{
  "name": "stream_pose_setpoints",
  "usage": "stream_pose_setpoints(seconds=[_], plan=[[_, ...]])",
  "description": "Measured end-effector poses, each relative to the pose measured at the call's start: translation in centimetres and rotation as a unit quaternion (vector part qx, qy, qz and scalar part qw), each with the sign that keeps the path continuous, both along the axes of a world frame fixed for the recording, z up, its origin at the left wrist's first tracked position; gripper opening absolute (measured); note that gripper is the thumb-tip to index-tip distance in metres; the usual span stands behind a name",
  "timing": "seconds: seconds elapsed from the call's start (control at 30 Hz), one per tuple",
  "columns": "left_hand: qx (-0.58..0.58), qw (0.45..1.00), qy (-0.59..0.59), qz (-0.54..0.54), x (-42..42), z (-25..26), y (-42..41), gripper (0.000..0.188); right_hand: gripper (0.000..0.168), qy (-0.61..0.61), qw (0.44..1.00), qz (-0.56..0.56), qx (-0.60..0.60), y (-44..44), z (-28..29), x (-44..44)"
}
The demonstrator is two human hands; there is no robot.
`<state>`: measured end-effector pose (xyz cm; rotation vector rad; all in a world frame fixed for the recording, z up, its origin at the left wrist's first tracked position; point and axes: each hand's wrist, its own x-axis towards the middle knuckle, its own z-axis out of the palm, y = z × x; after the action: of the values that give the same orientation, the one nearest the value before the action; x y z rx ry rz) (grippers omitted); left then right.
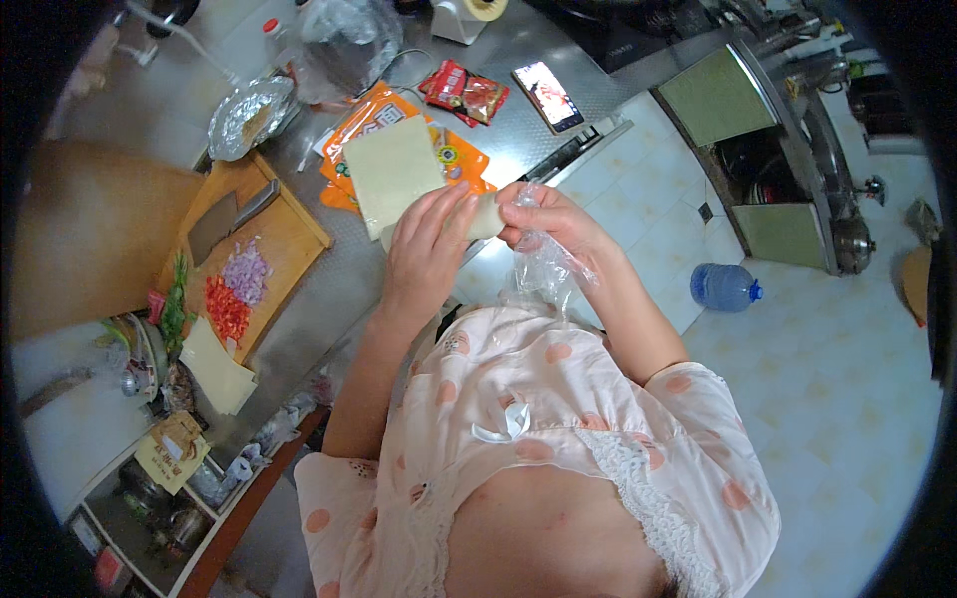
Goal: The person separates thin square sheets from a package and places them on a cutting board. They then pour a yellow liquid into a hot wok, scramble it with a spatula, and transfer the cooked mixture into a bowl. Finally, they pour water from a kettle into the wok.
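Note:
A pale rolled sheet point(487, 217), perhaps bean curd skin, is held between both hands in front of my body. The fingers of my left hand point(428, 235) lie over its left part and hide it. My right hand point(549, 217) pinches the right end, and crumpled clear plastic film point(542, 261) hangs from that hand. Just beyond my left hand, pale square sheets point(392, 161) rest on orange packets point(370, 112) on the metal counter point(299, 198). How many layers the roll has cannot be seen.
On the left, a wooden board point(295, 247) bears a cleaver point(213, 228), diced red pepper point(226, 308) and chopped purple onion point(247, 273). More pale sheets point(217, 366) lie beside it. Red packets point(467, 93), a lit phone point(548, 97) and a foil-lined dish point(247, 119) stand farther back.

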<state>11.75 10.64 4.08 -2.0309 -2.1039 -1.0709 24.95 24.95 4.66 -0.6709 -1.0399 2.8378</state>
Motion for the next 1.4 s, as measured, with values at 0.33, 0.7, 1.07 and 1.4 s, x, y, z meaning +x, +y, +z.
stream_pose_setpoints(seconds=[0.33,0.7,1.07,1.4], plan=[[-0.070,0.972,-0.224,-0.024,9.8,0.9,4.9,0.052,0.016,0.045,0.997,0.004,0.062,3.7,-1.2,7.8],[-0.079,0.997,-0.020,-0.018,11.5,1.0,8.2,0.050,0.016,-0.008,0.994,-0.051,0.099,5.5,-1.4,10.4],[-0.135,0.955,-0.257,-0.066,8.4,1.7,8.9,0.045,0.016,-0.002,0.993,-0.114,0.042,5.9,-2.4,8.2],[-0.176,0.886,-0.430,-0.012,6.7,1.3,9.9,0.017,0.009,-0.013,0.961,-0.092,0.261,5.5,-1.9,6.4]])
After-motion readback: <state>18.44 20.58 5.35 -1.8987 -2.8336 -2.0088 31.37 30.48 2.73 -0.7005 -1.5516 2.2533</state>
